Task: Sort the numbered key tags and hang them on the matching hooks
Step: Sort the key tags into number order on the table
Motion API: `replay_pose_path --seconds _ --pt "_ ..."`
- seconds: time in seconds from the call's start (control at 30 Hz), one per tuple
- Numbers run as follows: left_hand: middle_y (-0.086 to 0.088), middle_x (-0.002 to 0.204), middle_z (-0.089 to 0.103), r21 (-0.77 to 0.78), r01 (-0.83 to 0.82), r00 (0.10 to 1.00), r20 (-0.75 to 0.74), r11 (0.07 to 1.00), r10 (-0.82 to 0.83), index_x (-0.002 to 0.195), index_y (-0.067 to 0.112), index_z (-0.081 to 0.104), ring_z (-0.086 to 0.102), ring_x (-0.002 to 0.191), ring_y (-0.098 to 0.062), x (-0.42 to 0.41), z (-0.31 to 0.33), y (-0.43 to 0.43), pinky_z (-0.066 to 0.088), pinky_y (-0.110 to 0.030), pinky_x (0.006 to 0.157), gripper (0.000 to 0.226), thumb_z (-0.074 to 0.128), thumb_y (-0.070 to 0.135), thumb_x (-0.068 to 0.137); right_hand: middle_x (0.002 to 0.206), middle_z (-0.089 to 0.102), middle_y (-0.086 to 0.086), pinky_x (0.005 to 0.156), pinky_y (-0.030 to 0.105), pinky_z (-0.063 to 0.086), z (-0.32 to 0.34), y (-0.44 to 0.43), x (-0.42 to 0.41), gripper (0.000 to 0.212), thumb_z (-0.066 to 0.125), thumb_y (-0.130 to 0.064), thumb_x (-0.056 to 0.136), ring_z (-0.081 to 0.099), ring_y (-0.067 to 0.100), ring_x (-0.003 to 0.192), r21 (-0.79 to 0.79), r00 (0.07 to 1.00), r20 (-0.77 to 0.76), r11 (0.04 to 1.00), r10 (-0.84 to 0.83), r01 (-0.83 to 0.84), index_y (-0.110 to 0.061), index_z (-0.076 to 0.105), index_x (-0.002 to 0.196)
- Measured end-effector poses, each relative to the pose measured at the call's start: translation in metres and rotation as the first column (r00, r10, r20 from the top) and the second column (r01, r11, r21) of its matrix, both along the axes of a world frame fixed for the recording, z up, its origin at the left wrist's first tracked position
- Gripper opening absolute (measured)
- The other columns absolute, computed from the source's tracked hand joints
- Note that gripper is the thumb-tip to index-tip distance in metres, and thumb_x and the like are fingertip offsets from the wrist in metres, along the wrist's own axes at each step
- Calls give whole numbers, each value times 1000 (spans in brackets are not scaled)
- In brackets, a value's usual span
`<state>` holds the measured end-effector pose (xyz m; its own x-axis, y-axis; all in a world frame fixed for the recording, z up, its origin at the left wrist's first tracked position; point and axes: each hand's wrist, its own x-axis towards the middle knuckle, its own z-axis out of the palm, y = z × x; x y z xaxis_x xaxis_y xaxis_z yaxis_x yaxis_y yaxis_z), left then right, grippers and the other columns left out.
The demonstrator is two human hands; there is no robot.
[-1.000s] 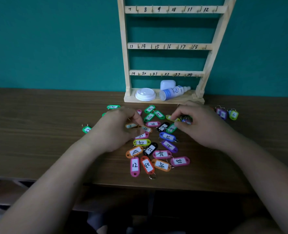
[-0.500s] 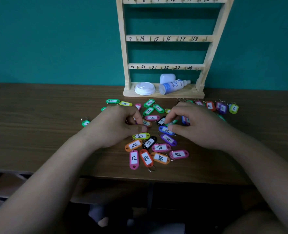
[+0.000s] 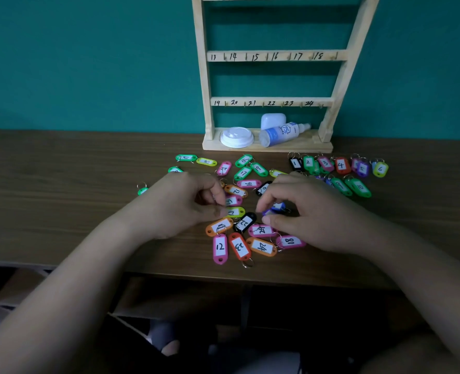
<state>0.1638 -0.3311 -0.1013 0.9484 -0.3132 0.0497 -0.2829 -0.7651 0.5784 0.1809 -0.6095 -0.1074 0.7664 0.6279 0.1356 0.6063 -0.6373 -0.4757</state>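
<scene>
Several coloured numbered key tags (image 3: 261, 247) lie scattered on the wooden table (image 3: 61, 211) in front of the wooden hook rack (image 3: 277, 56), whose rails are marked 13 to 24. Tags 1 to 6 (image 3: 340, 165) sit in a row at the right by the rack's base. My left hand (image 3: 180, 206) is curled over the pile, thumb and fingertips pinching the ring of a pink key tag (image 3: 233, 201). My right hand (image 3: 309, 214) pinches a blue key tag (image 3: 276, 207) between thumb and forefinger, just above the pile. Both hands hide some tags.
On the rack's base lie a white lid (image 3: 237, 136), a spray bottle (image 3: 280, 133) and a white case (image 3: 273, 120). A teal wall stands behind. The table's front edge (image 3: 169, 273) runs just below the tags.
My right hand has come nearer, from the far tags to the blue tag, and now pinches it. My left hand has stayed curled at the pile. The view has dropped lower.
</scene>
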Motion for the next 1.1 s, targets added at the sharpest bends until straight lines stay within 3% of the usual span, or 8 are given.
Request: replay_pose_path --seconds 0.17,0.3,0.53,0.77,0.93,1.03,1.1 --pt "16 88 73 41 15 995 -100 999 -11 92 33 74 66 83 1 -4 -2 3 47 -12 71 20 87 44 82 100 59 -27 83 15 32 -1 1 1 9 74 -34 97 51 -6 108 11 1000 20 1000 -6 5 -41 70 101" --pt "17 86 73 75 29 995 -94 997 -22 91 34 73 65 81 -1 -3 -5 2 45 -14 67 19 88 41 81 101 60 -26 84 19 34 -2 3 1 10 74 -34 96 51 -6 107 1 1000 17 1000 -3 3 -41 71 102" --pt "17 89 74 139 -10 994 -111 990 25 89 33 73 64 89 2 1 -3 6 50 -21 78 15 87 38 84 100 61 -26 84 19 33 -2 3 3 9 74 -33 97 52 -4 107 2 1000 25 1000 -2 2 -40 70 101" --pt "16 89 72 153 -32 992 -113 988 49 89 32 70 63 86 2 1 -2 7 44 -18 69 20 86 42 83 100 62 -26 85 21 36 -3 2 4 8 72 -34 97 53 -3 107 14 999 33 1000 8 -9 -41 70 101" --pt "17 91 70 126 -81 988 -121 989 96 92 36 65 64 88 0 2 1 17 49 -26 80 16 76 48 91 100 61 -27 85 20 34 -2 1 3 9 71 -33 98 53 -2 108 21 999 41 1000 4 -5 -41 70 102" --pt "20 102 69 190 -44 980 -183 981 79 95 41 68 62 100 0 0 5 25 49 -28 89 17 78 51 86 99 62 -24 86 23 36 -3 4 2 9 73 -32 97 53 -1 107 30 998 59 1000 1 -3 -40 70 101" --pt "20 101 69 188 -19 975 -213 982 60 96 43 69 62 96 2 -3 7 26 50 -26 87 22 81 54 82 101 61 -22 90 28 37 -5 9 0 9 73 -32 97 51 0 107 24 997 75 1000 13 -15 -39 72 103"
